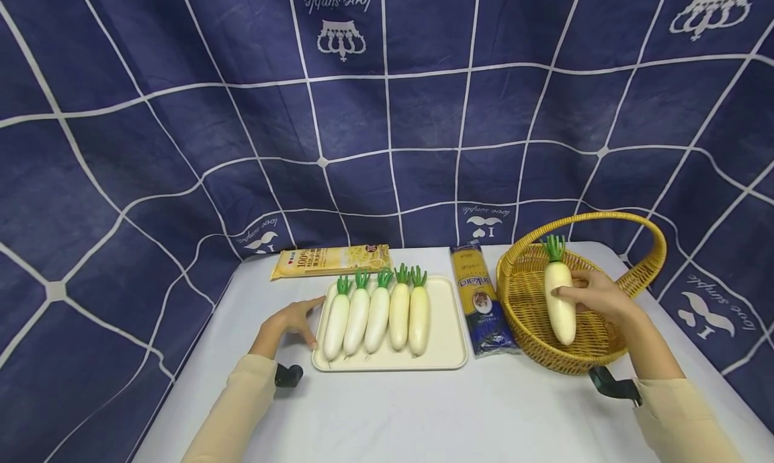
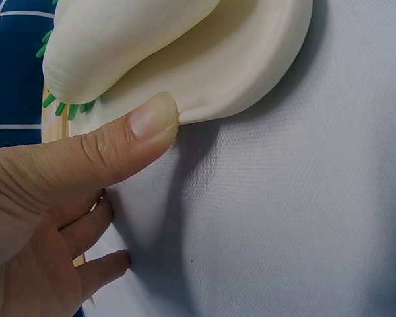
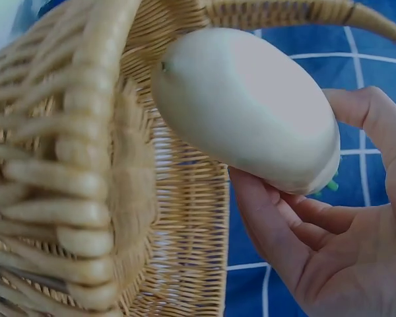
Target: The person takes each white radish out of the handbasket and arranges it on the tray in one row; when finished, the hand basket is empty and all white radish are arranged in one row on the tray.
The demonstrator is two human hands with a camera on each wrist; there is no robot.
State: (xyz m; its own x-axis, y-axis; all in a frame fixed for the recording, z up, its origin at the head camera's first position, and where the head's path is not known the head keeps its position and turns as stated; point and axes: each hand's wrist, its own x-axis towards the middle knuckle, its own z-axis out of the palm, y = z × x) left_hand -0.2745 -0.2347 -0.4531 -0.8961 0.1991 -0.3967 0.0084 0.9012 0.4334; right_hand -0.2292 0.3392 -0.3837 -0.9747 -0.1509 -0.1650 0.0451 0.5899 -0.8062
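Note:
My right hand (image 1: 595, 293) grips a white radish (image 1: 560, 302) with a green top, thumb on one side and fingers on the other. The radish is held over the wicker basket (image 1: 520, 308), its leafy end toward the back; the right wrist view shows its rounded tip (image 3: 185, 86) near the basket's rim. At the left edge of the cream tray (image 1: 444, 322), my left hand (image 1: 294, 318) rests with fingers spread, and its thumb (image 2: 148, 122) touches the rim. Several white radishes (image 1: 377, 318) lie side by side on the tray, green tops toward the back.
Behind the tray lies a yellow pasta packet (image 1: 329, 260). A blue and yellow pasta packet (image 1: 480, 298) lies between tray and basket. The basket's tall arched handle (image 1: 595, 216) rises over it. A dark blue checked cloth (image 1: 423, 113) hangs behind the white table (image 1: 411, 409).

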